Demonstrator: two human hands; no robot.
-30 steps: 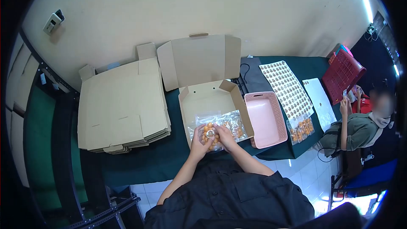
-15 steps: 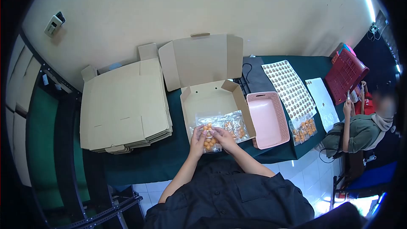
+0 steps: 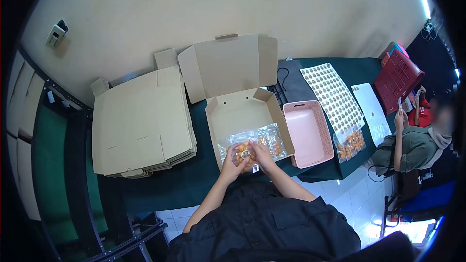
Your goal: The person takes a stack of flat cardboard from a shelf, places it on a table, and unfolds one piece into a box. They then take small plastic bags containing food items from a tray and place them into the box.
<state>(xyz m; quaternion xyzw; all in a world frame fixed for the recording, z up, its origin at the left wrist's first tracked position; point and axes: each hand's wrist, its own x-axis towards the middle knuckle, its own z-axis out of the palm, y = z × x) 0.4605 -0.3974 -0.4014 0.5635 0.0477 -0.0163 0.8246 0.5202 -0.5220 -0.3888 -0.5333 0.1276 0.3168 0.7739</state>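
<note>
Between both hands is a clear plastic pouch of round orange snacks (image 3: 240, 153) with a small round label on its front. My left hand (image 3: 229, 167) grips its left and lower side, and my right hand (image 3: 262, 157) closes on its right edge. The pouch is over the front of an open cardboard box (image 3: 240, 111), whose lid stands up behind. Another clear pouch of orange snacks (image 3: 273, 144) lies in the box, to the right of my right hand. More clear plastic shows beneath my hands, partly hidden.
Flattened cardboard boxes (image 3: 141, 116) are stacked at left. Right of the box are a pink basket (image 3: 307, 133), a sticker sheet (image 3: 332, 94), filled pouches (image 3: 350, 146), a white sheet (image 3: 370, 111) and a tilted maroon basket (image 3: 398, 80). A person in a green sleeve (image 3: 412, 145) works at far right.
The pouch has been tilted so its round label shows more plainly. My right hand has shifted slightly right along its edge, and my left fingers have spread lower. The camera view has moved slightly.
</note>
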